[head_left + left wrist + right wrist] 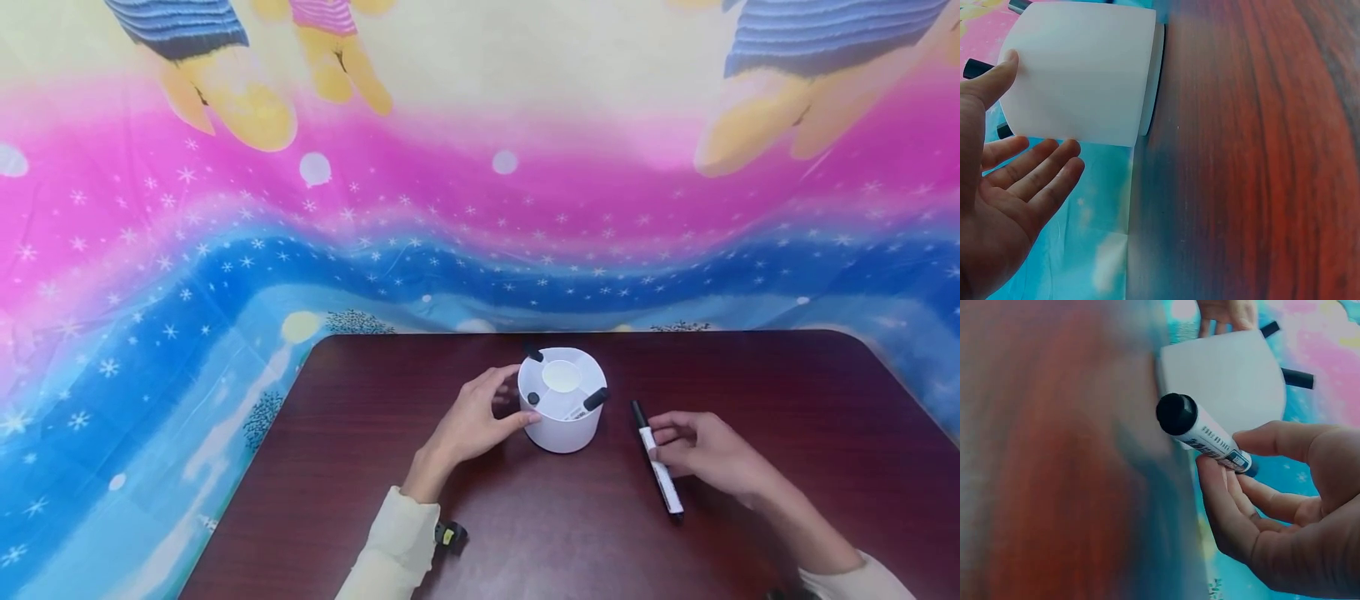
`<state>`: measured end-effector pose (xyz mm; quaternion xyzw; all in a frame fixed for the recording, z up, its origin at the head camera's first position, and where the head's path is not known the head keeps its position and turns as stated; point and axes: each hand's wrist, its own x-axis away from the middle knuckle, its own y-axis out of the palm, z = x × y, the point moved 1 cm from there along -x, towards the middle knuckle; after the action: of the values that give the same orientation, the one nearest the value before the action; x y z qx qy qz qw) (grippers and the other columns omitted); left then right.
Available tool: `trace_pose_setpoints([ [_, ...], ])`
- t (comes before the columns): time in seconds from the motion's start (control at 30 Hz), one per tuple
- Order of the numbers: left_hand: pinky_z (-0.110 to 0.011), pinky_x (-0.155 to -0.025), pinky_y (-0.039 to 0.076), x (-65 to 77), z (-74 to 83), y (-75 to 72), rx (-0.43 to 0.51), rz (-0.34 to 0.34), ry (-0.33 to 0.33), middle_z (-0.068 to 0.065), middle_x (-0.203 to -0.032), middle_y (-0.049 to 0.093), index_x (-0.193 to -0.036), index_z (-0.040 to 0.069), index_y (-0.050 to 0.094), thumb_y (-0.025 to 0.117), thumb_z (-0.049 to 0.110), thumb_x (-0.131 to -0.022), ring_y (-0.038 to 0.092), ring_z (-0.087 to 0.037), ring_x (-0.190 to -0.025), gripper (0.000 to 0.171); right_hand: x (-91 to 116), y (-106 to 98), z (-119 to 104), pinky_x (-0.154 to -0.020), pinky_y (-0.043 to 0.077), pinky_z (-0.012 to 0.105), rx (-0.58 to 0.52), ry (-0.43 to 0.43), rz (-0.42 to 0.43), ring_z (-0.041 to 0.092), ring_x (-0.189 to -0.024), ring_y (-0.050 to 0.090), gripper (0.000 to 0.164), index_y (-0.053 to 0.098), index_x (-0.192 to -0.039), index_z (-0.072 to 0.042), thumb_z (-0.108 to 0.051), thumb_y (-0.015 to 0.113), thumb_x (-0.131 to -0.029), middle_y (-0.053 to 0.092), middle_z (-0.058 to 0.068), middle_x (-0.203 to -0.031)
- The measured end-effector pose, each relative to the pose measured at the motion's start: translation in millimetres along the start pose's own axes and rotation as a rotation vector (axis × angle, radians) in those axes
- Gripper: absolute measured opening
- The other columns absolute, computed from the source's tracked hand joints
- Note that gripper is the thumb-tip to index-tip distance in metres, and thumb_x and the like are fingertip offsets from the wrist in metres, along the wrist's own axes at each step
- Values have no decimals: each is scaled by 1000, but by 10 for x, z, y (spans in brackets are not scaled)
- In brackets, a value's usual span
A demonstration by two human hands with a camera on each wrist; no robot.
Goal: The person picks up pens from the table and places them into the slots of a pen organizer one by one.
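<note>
A round white pen holder (564, 435) stands on the table with three black-ended pens in its outer compartments, one a black-capped marker (596, 399). My left hand (472, 417) is at the holder's left side. Its thumb touches the wall near the rim, and the other fingers are fairly straight, their tips by the wall in the left wrist view. To the right of the holder, my right hand (716, 454) pinches a white marker pen (660, 473) with black ends between thumb and fingers. The right wrist view shows this marker (1216, 440) tilted, with printed text on its barrel.
The dark reddish-brown wooden table (337, 517) has rounded far corners. Behind it hangs a colourful cloth (450, 192) with cartoon figures and snowflakes. A small black device (452, 537) is at the left sleeve's cuff.
</note>
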<state>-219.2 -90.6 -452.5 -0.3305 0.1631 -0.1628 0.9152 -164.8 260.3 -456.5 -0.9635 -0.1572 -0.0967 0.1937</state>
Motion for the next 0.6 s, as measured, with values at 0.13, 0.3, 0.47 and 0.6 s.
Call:
trace_pose_setpoints([
  [0.13, -38, -103, 61, -1, -2, 0, 2, 0, -2, -2, -139, 67, -157, 21, 53, 85, 45, -92, 74, -19, -117, 76, -18, -33, -98, -82, 68, 39, -35, -42, 37, 23, -102, 76, 59, 47, -146, 18, -4, 74, -98, 68, 31, -125],
  [0.3, -38, -103, 61, 2, -1, -5, 5, 2, 3, -3, -139, 68, -157, 20, 54, 86, 44, -92, 74, -20, -117, 75, -41, -84, -219, -83, 68, 38, -51, -108, 70, 14, -100, 76, 59, 46, -146, 16, -8, 75, -100, 67, 31, -127],
  [0.47, -37, -102, 61, 7, -7, -1, -4, 3, 5, -3, -138, 68, -156, 21, 54, 86, 43, -92, 74, -19, -116, 75, -66, -139, -341, -86, 67, 38, -56, -149, 96, 7, -97, 76, 59, 45, -147, 15, -9, 74, -101, 69, 26, -124],
  [0.6, -36, -102, 62, 6, -5, -6, 5, 10, 26, -3, -137, 68, -156, 21, 55, 86, 42, -92, 74, -19, -116, 74, -101, -171, -453, -87, 67, 37, -54, -169, 122, 6, -97, 76, 60, 43, -148, 13, -11, 73, -102, 68, 21, -122],
])
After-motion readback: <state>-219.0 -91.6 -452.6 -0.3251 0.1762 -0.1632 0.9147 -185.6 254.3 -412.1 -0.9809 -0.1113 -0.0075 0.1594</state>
